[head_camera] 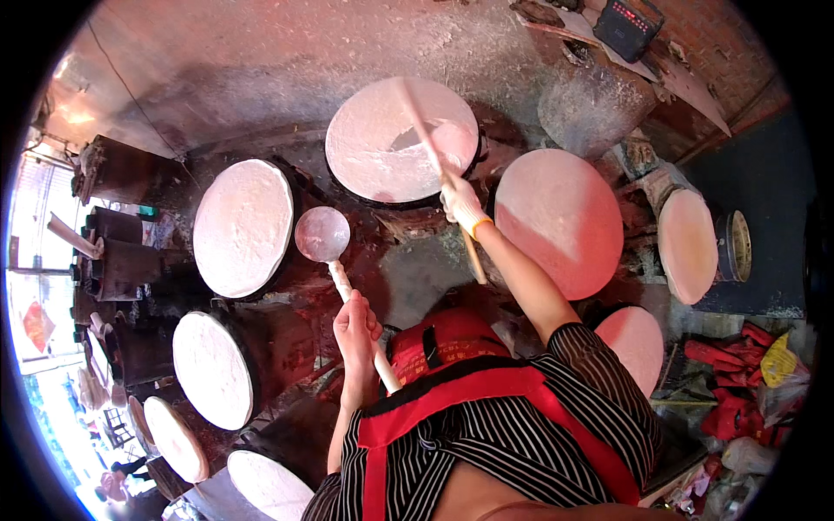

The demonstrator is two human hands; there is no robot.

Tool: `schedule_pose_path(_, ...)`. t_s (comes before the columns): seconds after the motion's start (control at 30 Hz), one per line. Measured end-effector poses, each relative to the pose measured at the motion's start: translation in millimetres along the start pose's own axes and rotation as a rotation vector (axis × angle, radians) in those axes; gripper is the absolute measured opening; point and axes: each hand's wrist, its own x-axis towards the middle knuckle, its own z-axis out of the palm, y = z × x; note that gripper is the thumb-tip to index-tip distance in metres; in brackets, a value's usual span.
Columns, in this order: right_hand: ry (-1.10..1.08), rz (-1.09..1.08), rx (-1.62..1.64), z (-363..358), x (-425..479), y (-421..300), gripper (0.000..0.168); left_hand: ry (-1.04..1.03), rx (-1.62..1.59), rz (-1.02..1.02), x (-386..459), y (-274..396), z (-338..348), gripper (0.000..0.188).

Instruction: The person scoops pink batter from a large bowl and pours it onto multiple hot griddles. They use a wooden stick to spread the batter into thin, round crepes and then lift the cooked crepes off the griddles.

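Note:
My bare left hand (357, 320) grips the pale handle of a round-bowled ladle (322, 234), whose bowl is raised in front of me on the left. My right hand (462, 200), in a white glove with a yellow cuff, holds a long wooden stick (423, 133). The stick's far end is blurred over the far round griddle (365, 143). A pale layer that looks like batter covers that griddle, except for a grey patch near the stick. Similar pale layers top the left griddle (242, 228) and the right griddle (559, 215), which is partly in red shade.
Several more pale-topped rounds curve along both sides, including one at lower left (212, 370) and one at far right (687, 246). Dark cylinders (127, 270) stand at left. A black radio-like device (629, 29) rests on a shelf. Red bags (730, 358) lie at right.

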Motion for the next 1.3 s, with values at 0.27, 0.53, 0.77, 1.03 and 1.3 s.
schedule_pose_path(0.27,0.388,-0.443,0.042,24.6,-20.3,64.3,0.041,-0.181,0.065,-0.031,7.6,16.9,-27.0,0.035)
schedule_pose_path(0.53,0.298,-0.294,0.105,21.0,-54.9,23.7,0.041,-0.228,0.062,-0.122,18.8,27.3,-40.8,0.042)
schedule_pose_path(0.77,0.215,-0.298,-0.009,52.4,-47.9,31.9,0.042,-0.163,-0.050,-0.150,23.8,22.4,-44.5,0.046)
schedule_pose_path(1.03,0.120,-0.421,-0.254,2.4,-45.3,33.6,0.042,-0.270,-0.036,-0.325,61.4,9.8,-36.5,0.024)
schedule_pose_path(1.3,0.311,-0.442,-0.018,-7.8,-109.6,84.1,0.043,-0.263,0.277,-0.140,173.6,3.7,23.8,0.023)
